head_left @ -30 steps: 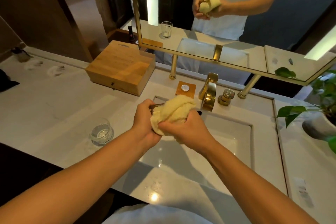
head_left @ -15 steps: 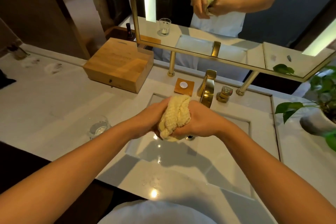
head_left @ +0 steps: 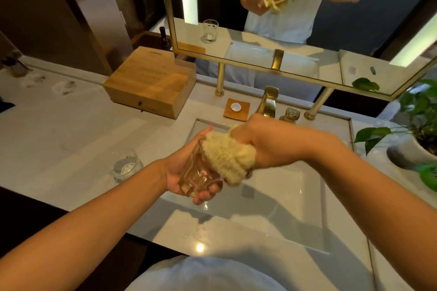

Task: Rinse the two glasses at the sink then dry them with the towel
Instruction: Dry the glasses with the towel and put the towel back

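Hands are held above the sink [head_left: 305, 198]. Left hand [head_left: 189, 172], palm up, is wrapped around a clear glass [head_left: 198, 172] lying tilted in its fingers. Right hand [head_left: 267, 142] is closed on a yellow towel [head_left: 227, 156], whose bunched end is pressed into the mouth of that glass. Second glass [head_left: 125, 165] stands upright on the counter [head_left: 59, 130], left of the sink, well apart from both hands. Gold tap [head_left: 268, 101] stands behind the right hand.

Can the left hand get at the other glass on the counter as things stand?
Probably not yet: the left hand is holding a glass. The path to the counter glass looks clear.
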